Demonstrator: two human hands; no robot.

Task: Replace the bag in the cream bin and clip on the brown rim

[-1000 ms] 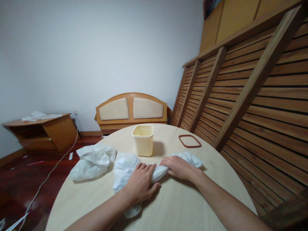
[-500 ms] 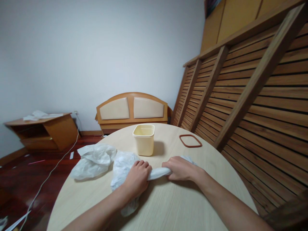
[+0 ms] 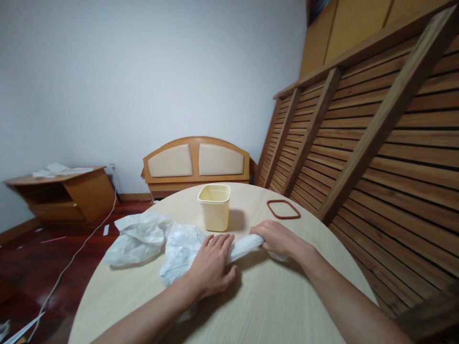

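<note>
A white plastic bag [image 3: 181, 247] lies across the round table, its gathered, twisted part stretched between my hands. My right hand [image 3: 276, 237] is closed round the twisted end, and a bit of the bag shows below the palm. My left hand [image 3: 214, 267] rests flat on the bag with its fingers spread and the thumb apart. Just beyond stands an upright cream-coloured plastic bin [image 3: 216, 215], with no bag over its rim. A second crumpled white plastic bag [image 3: 138, 239] lies to the left, against the first.
A brown rounded-square ring [image 3: 283, 209] lies on the round table [image 3: 287, 296] at the back right. Slatted wooden panels [image 3: 358, 143] lean along the right side. A headboard [image 3: 196, 162] stands behind, and a low cabinet [image 3: 60, 196] and a cable [image 3: 77, 253] are at left.
My left hand has loosened from its grip and spread its fingers over the bag. My right hand has moved slightly up and right, drawing the twisted part with it.
</note>
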